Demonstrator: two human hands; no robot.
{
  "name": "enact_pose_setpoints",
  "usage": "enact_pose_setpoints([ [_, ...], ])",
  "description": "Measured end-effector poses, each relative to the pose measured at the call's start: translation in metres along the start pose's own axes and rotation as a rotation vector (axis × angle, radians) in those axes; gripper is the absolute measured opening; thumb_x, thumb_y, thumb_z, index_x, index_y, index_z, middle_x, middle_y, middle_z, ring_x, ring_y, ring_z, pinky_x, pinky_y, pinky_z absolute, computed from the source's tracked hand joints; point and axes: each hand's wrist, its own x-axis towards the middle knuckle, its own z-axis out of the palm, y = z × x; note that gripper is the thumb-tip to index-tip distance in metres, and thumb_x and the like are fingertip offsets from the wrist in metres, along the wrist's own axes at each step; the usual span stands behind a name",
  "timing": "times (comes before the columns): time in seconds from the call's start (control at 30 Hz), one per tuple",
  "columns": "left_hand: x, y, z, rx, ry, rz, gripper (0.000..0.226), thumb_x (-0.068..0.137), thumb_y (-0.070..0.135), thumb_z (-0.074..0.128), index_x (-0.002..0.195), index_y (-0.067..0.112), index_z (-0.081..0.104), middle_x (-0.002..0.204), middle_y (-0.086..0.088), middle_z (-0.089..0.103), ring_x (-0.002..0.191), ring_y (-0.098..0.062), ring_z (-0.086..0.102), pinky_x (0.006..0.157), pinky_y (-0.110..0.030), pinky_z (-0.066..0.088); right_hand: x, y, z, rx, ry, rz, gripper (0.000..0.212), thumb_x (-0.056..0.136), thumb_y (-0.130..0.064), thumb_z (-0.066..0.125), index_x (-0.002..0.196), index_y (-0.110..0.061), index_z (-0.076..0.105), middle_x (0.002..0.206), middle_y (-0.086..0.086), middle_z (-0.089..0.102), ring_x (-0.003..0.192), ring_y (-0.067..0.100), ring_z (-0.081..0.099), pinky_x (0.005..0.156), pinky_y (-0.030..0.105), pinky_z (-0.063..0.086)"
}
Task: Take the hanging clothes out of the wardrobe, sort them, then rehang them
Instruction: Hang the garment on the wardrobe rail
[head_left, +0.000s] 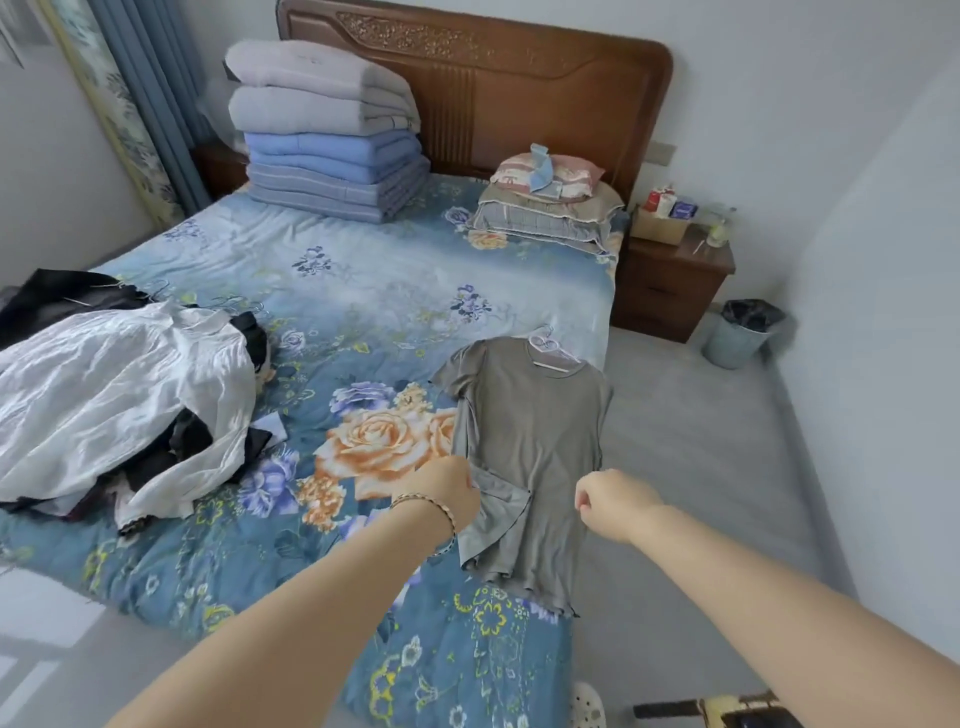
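The grey-green short-sleeved T-shirt (530, 441) lies flat on the blue floral bedspread (363, 291) near the bed's right edge. A pale plastic hanger (553, 356) sits in its neckline, hook toward the carved wooden headboard (519, 88). The left hand (447, 491) grips a bunched fold at the shirt's lower left side, its fingers hidden behind the knuckles. The right hand (613, 501) is curled at the shirt's right edge; whether it pinches any fabric cannot be told. On the bed's left side, a white crinkled garment (114, 395) covers a heap of black clothes (57, 299) — partly cut off by the frame, with thin hanger hooks barely visible.
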Motion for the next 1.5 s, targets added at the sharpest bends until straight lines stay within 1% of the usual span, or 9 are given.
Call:
enact_pose_setpoints([
  [0.17,0.071,0.035,0.009,-0.016,-0.024,-0.001,0.017,0.095,0.019,0.038,0.103,0.014,0.053,0.094,-0.005,0.061,0.083,-0.025,0.057,0.063,-0.025,0.04,0.083,0.046,-0.021,0.036,0.025,0.028,0.031,0.089,-0.009,0.043,0.111,-0.018,0.062,0.124,0.006,0.058,0.112,0.027,0.058,0.085,0.029,0.045],
  [0.27,0.137,0.056,0.01,-0.03,0.009,-0.044,0.008,0.093,0.017,0.037,0.091,0.019,0.044,0.07,0.004,0.045,0.074,-0.022,0.049,0.049,-0.022,0.031,0.162,0.071,-0.041,-0.008,0.012,0.009,0.031,0.088,-0.007,0.043,0.112,-0.014,0.062,0.122,0.007,0.06,0.109,0.028,0.059,0.084,0.028,0.046],
  [0.47,0.302,0.105,0.01,-0.12,0.07,-0.2,0.011,0.09,0.016,0.039,0.091,0.023,0.047,0.092,0.001,0.06,0.081,-0.022,0.056,0.07,-0.028,0.046,0.351,0.128,-0.087,-0.005,0.004,0.018,0.034,0.089,-0.008,0.045,0.119,-0.016,0.059,0.128,0.003,0.057,0.117,0.025,0.056,0.092,0.029,0.046],
  [0.87,0.592,0.103,0.093,-0.023,0.096,-0.191,0.012,0.096,0.022,0.035,0.086,0.027,0.04,0.089,0.009,0.048,0.08,-0.018,0.047,0.07,-0.025,0.038,0.663,0.233,-0.015,0.223,-0.073,0.165,0.042,0.092,-0.017,0.045,0.133,-0.008,0.044,0.142,0.008,0.037,0.128,0.026,0.044,0.103,0.032,0.04],
  [1.0,0.635,0.086,0.125,-0.05,0.062,-0.225,0.011,0.095,0.022,0.037,0.087,0.028,0.04,0.088,0.009,0.047,0.079,-0.018,0.045,0.068,-0.024,0.035,0.72,0.242,0.017,0.318,-0.082,0.238,0.063,0.092,-0.031,0.053,0.143,-0.008,0.026,0.148,0.012,0.027,0.136,0.029,0.032,0.109,0.039,0.033],
  [1.17,0.654,0.072,0.143,-0.035,-0.031,-0.257,0.026,0.095,0.022,0.038,0.073,0.035,0.033,0.072,0.012,0.042,0.078,-0.017,0.047,0.066,-0.023,0.034,0.761,0.245,0.039,0.356,-0.051,0.321,0.07,0.084,-0.035,0.066,0.14,-0.008,0.034,0.144,0.013,0.034,0.134,0.03,0.034,0.109,0.037,0.033],
  [1.27,0.656,0.067,0.144,-0.058,-0.065,-0.278,0.02,0.093,0.022,0.04,0.079,0.036,0.036,0.083,0.011,0.046,0.079,-0.015,0.046,0.068,-0.022,0.034,0.773,0.246,0.043,0.381,-0.019,0.393,0.071,0.079,-0.035,0.072,0.137,-0.011,0.037,0.143,0.01,0.032,0.133,0.029,0.032,0.11,0.037,0.032],
  [1.4,0.656,0.06,0.138,-0.036,-0.09,-0.312,0.025,0.094,0.023,0.039,0.072,0.035,0.033,0.074,0.013,0.043,0.079,-0.014,0.047,0.068,-0.022,0.037,0.779,0.246,0.042,0.26,-0.006,0.375,0.038,0.086,-0.028,0.064,0.12,-0.015,0.056,0.13,0.008,0.052,0.125,0.027,0.045,0.1,0.033,0.04],
  [1.5,0.652,0.062,0.129,-0.013,-0.084,-0.337,0.032,0.094,0.025,0.039,0.065,0.034,0.028,0.067,0.013,0.04,0.077,-0.016,0.047,0.068,-0.022,0.039,0.773,0.243,0.039,0.158,0.072,0.267,0.024,0.094,-0.019,0.05,0.117,-0.015,0.055,0.126,0.007,0.051,0.123,0.026,0.043,0.096,0.033,0.039],
])
